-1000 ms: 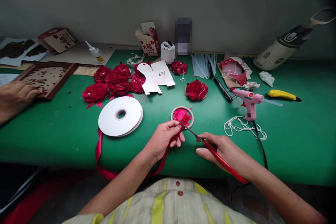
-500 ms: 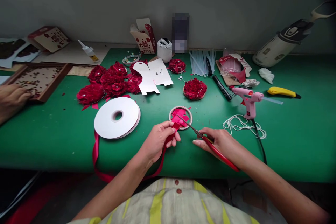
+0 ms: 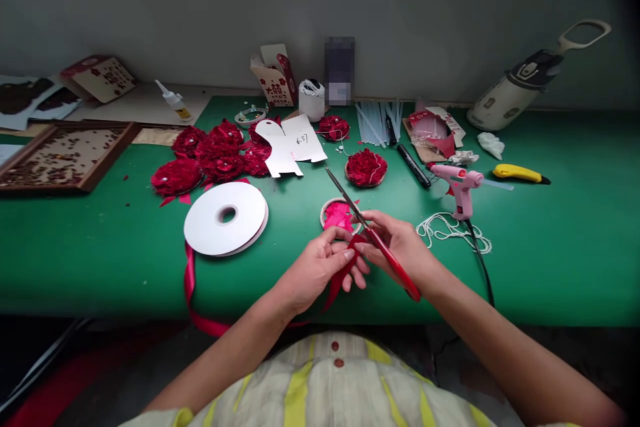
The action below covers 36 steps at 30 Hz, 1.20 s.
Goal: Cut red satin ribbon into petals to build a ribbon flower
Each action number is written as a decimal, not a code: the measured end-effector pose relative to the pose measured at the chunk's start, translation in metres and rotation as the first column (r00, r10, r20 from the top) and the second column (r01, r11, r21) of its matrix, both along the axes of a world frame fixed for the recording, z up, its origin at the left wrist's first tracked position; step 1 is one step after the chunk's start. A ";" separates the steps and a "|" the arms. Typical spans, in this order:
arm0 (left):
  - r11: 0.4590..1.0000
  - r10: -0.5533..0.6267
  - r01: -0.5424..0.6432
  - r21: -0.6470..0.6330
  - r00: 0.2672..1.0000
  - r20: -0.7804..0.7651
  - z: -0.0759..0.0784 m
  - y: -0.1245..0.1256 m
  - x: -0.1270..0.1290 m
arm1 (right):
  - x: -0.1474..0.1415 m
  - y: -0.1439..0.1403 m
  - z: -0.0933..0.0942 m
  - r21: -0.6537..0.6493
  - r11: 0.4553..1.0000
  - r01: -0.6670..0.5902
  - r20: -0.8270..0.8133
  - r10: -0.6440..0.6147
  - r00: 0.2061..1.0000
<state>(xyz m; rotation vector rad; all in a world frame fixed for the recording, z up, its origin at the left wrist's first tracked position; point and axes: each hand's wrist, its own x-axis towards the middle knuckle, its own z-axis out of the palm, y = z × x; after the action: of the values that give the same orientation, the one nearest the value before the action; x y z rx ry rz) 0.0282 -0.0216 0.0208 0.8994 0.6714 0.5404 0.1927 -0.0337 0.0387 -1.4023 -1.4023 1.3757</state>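
My left hand (image 3: pixel 320 267) pinches the free end of a red ribbon (image 3: pixel 345 273) near the front edge of the green table (image 3: pixel 100 253). Against it, my right hand (image 3: pixel 400 247) holds red-handled scissors (image 3: pixel 373 237) with the blades pointing up and away to the left, and its fingertips touch the same ribbon end. The ribbon trails down over the table edge and back up to a white ribbon spool (image 3: pixel 226 217). Just beyond my hands sits a small round ring (image 3: pixel 327 210) holding pink-red cut ribbon pieces (image 3: pixel 339 215).
Several red fabric flowers (image 3: pixel 215 157) lie at centre left, one more flower (image 3: pixel 366 167) near the ring. A pink glue gun (image 3: pixel 460 185), white string (image 3: pixel 450 230), black marker (image 3: pixel 413 165), yellow cutter (image 3: pixel 520 173) and glue sticks (image 3: pixel 375 121) are right. A wooden tray (image 3: pixel 65 155) sits far left.
My right hand moved left to meet my left hand, and the scissors swung from pointing at the ring to pointing up and away. Another person's hand at the far left has left the view.
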 end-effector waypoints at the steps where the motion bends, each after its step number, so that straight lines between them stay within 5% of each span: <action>1: 1.000 0.007 -0.007 0.000 1.000 -0.013 0.000 -0.001 -0.001 | -0.002 0.001 0.000 0.002 1.000 0.019 -0.015 -0.019 1.000; 13: 0.985 0.170 -0.169 0.023 0.974 -0.152 -0.015 0.006 -0.010 | 0.011 0.007 -0.015 0.111 0.990 0.087 0.297 -0.117 0.948; 17: 0.978 0.208 -0.205 0.034 0.969 -0.132 -0.016 0.016 -0.013 | 0.033 -0.017 -0.004 -0.016 1.000 -0.022 0.473 0.027 0.881; 22: 0.979 0.204 -0.203 0.023 0.973 -0.108 -0.018 0.019 -0.009 | 0.042 -0.037 0.016 -0.199 0.956 -0.215 0.508 0.288 0.812; 36: 0.991 0.133 -0.133 0.010 0.983 -0.125 -0.020 0.017 -0.006 | 0.028 -0.026 0.011 -0.196 0.935 -0.296 0.461 0.354 0.814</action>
<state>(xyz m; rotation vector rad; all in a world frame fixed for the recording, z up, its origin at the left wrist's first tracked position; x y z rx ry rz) 0.0218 -0.0050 0.0009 0.8993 0.8502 0.6071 0.2208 -0.0595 0.0498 -1.7306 -2.0002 1.3805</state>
